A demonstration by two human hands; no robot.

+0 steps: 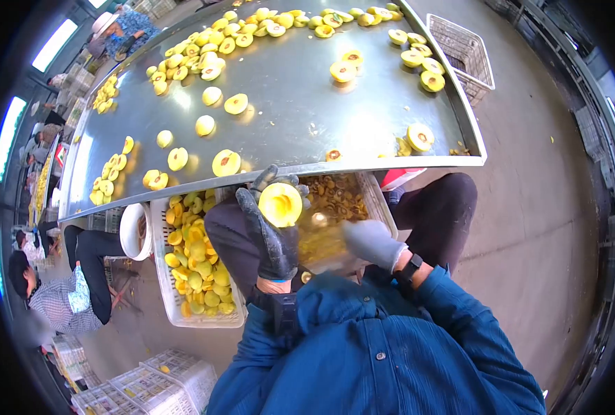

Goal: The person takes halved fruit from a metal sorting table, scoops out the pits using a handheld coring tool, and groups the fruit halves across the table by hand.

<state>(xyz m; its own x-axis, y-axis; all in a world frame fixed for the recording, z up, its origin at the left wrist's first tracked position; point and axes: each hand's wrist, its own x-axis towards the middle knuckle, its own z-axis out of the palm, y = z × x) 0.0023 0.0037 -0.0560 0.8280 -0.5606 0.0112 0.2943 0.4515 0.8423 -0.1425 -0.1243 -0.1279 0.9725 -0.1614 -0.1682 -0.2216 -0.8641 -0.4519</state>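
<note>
My left hand (pixel 274 228), in a dark glove, holds a yellow fruit half (pixel 280 205) with its hollow facing up, just below the front edge of the metal table (pixel 273 131). My right hand (pixel 373 243), in a grey glove, is to the right of it and blurred by motion; its fingers and anything in them cannot be made out. Beneath my hands is a crate (pixel 385 207) of brown pits and scraps. Fruit halves (pixel 226 162) lie cut side up near the table edge.
A white crate (pixel 160 277) of fruit halves stands left of my legs, beside a white bucket (pixel 131 232). Another crate (pixel 463 52) is right of the table. A co-worker (pixel 65 297) sits at the left, another (pixel 124 31) beyond the table. Stacked crates (pixel 148 387) stand at the lower left.
</note>
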